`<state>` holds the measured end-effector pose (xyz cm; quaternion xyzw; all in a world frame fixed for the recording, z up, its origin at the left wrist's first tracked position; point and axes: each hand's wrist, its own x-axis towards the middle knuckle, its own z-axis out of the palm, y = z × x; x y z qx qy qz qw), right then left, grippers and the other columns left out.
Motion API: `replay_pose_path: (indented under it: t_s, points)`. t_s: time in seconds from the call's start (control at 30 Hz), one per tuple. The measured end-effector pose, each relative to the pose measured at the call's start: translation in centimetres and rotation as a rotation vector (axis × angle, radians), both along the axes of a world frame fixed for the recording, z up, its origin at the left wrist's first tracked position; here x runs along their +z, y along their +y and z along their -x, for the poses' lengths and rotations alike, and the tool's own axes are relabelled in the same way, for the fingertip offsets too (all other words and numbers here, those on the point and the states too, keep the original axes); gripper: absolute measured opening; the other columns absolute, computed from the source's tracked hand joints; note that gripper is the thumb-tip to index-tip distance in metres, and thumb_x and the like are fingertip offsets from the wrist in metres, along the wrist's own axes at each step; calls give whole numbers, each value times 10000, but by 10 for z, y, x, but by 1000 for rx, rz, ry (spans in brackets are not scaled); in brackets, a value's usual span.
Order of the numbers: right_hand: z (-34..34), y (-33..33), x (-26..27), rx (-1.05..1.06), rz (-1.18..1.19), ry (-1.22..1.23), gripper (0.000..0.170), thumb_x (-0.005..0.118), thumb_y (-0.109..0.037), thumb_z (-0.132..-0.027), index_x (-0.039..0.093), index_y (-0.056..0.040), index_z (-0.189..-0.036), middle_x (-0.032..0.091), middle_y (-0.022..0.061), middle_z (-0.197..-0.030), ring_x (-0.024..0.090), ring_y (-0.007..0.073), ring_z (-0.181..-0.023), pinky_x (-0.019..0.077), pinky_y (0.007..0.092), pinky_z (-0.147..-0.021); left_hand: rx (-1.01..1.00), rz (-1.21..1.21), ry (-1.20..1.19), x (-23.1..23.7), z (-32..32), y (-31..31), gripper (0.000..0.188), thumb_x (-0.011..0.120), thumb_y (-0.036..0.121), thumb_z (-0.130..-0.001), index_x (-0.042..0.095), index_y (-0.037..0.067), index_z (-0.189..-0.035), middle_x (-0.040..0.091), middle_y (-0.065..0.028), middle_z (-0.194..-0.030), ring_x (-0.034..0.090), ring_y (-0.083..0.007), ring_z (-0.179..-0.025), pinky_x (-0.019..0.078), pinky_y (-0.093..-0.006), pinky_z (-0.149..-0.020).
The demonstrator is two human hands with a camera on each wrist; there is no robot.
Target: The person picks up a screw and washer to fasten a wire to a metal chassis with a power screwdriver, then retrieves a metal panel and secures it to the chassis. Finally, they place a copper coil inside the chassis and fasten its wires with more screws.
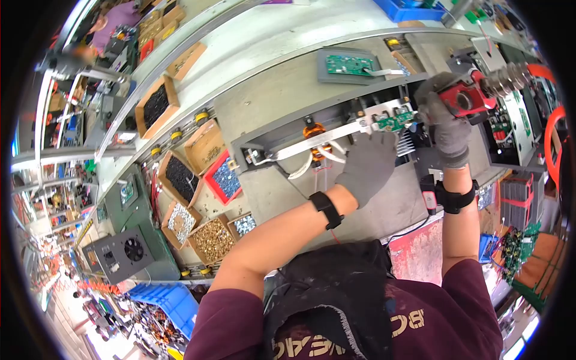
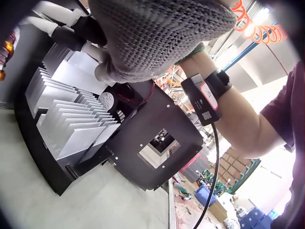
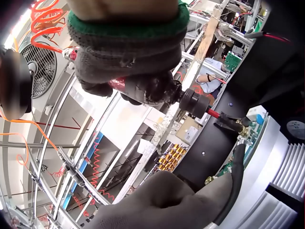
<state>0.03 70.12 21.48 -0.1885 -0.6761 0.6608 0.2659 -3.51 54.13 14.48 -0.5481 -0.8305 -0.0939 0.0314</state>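
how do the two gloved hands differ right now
The right hand grips a red power tool; the left hand holds no power tool. The left hand is by the long metal bar; the right hand is past the bar's right end. Both wear gray gloves and black wrist bands.

A bright, crowded workshop around a grey worktop [image 1: 273, 204].
Beyond the worktop runs a pale, scuffed bench [image 1: 282, 51]; silvery metal framework [image 1: 60, 156] stands to its left; worn reddish floor [image 1: 417, 249] shows by its near edge; a round fan [image 3: 40, 69] and glowing ceiling lamp [image 2: 261, 15] sit above its level.
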Motion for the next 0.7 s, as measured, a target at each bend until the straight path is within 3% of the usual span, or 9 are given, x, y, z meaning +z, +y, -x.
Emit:
replay_pose_path:
  t_s: [0.17,0.23,0.4,0.43,0.47,0.5,0.53,0.6,0.7]
  points:
    - [-19,41,-39,84,-432,-98,330,488,-37,-895,548,-5,-1218,618,93,-1107,589,173,-985,456,279,-876,-32,-402,-95,-22,-4,-3,322,511,116,-782,539,-44,-1061,570,-154,-947,549,-279,-886,417,-415,-804]
    - [-29,81,-66,398,-512,112,368,452,-72,-920,510,-7,-1277,592,89,-1185,577,182,-1053,453,309,-915,2,-236,-114,-2,0,-17,339,513,119,-799,539,-29,-1103,563,-135,-1062,546,-257,-946,407,-398,-814]
    - [-24,96,-32,202,-106,-80,379,448,-119,-947,451,-35,-1317,544,67,-1232,532,146,-1080,444,298,-900,-81,-278,-220,47,42,-129,326,570,174,-771,602,133,-1092,547,-108,-1120,530,-267,-1031,417,-423,-826]
    - [-29,102,-28,214,-142,-86,395,447,-132,-949,430,-36,-1332,527,72,-1259,515,152,-1119,440,302,-909,22,-314,-366,44,51,-161,354,628,141,-700,617,160,-1053,556,-83,-1093,528,-262,-1029,418,-442,-812]
    - [-21,60,2,232,73,42,419,480,-45,-911,406,-40,-1323,554,84,-1176,558,150,-973,473,257,-746,132,-379,-372,37,61,-197,410,658,78,-612,623,179,-1008,581,-60,-1010,556,-260,-955,428,-444,-782]
    - [-33,69,4,211,197,17,409,426,-186,-939,455,-23,-1313,511,112,-1282,493,237,-1177,385,375,-997,254,-542,-339,27,74,-231,413,651,33,-568,627,164,-959,596,-54,-901,575,-277,-848,450,-422,-715]
    - [-58,93,0,253,71,43,397,411,-193,-941,477,-12,-1289,504,126,-1292,481,257,-1194,366,402,-1018,448,-526,-321,15,88,-266,396,628,10,-566,635,154,-935,599,-71,-837,578,-302,-786,469,-398,-660]
    - [-80,102,0,270,-63,65,390,397,-199,-943,499,-2,-1264,496,140,-1303,470,276,-1210,347,430,-1039,740,-473,-340,-42,126,-318,179,609,101,-740,652,140,-909,620,-112,-899,606,-337,-823,488,-410,-698]
    - [-94,54,24,88,-74,210,404,380,-229,-948,515,12,-1243,516,155,-1285,470,291,-1218,319,445,-1062,961,-15,-349,-98,185,-343,177,553,255,-843,656,145,-936,613,-126,-959,612,-337,-863,493,-419,-751]
